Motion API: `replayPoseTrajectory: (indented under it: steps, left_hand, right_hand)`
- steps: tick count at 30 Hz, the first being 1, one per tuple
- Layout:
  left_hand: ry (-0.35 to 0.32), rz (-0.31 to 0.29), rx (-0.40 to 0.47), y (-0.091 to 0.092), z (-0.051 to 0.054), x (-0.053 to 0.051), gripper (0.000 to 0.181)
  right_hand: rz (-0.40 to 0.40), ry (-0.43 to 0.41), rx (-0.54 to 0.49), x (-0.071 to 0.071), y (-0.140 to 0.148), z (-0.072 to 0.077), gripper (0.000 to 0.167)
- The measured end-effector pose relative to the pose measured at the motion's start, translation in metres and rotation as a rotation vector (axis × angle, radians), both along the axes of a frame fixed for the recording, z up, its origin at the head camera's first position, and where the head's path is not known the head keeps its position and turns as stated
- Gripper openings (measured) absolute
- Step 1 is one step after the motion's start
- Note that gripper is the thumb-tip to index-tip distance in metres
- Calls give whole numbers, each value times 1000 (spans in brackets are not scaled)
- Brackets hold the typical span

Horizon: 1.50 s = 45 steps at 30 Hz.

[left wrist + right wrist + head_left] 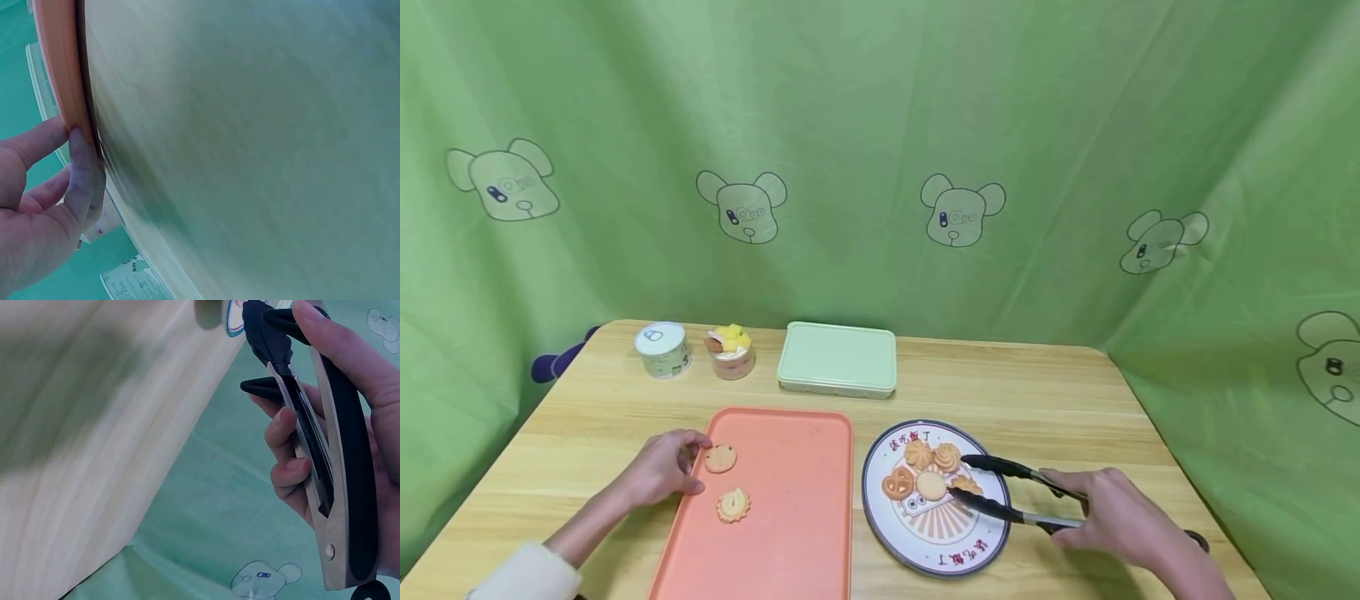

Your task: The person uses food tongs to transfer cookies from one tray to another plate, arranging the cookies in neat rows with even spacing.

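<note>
My left hand (pixel 658 468) pinches the left rim of a pink tray (pixel 790 533); the left wrist view shows fingers (pixel 81 169) against that tray edge (pixel 59 62). Two cookies lie on the tray, a round one (pixel 721 458) near the hand and a fluted one (pixel 733 505) below it. Black-tipped metal tongs (pixel 1033 518) are held in my right hand (pixel 1112 517), their tips apart over a white plate (pixel 917 550) with a dark rim. On the plate are several cookies, including a pretzel-shaped one (pixel 898 483) and a plain round one (pixel 931 486) beside the lower tip.
Along the back of the wooden table (pixel 1000 375) stand a ring-pull can (pixel 664 350), a dessert cup (pixel 732 354) with yellow topping and a pale green lidded box (pixel 838 358). A green curtain (pixel 865 100) hangs behind and around the table.
</note>
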<state>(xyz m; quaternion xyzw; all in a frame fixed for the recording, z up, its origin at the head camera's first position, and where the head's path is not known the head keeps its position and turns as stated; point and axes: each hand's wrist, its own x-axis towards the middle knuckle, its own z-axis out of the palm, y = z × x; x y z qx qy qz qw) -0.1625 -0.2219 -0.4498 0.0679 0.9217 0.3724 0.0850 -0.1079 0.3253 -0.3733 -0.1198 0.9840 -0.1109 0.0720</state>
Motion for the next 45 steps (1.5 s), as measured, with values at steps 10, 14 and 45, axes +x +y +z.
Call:
replayPoseTrajectory:
  steps: [10, 14, 45]
  left_hand:
    - [-6, -2, 2, -1, 1, 1, 59]
    - [-3, -7, 1, -1, 2, 1, 59]
    - [-5, -1, -13, 0, -1, 1, 60]
  right_hand:
    - [94, 42, -86, -26, -42, 5, 79]
    - [176, 55, -105, -37, -63, 0, 78]
    - [520, -11, -118, -63, -230, -30, 80]
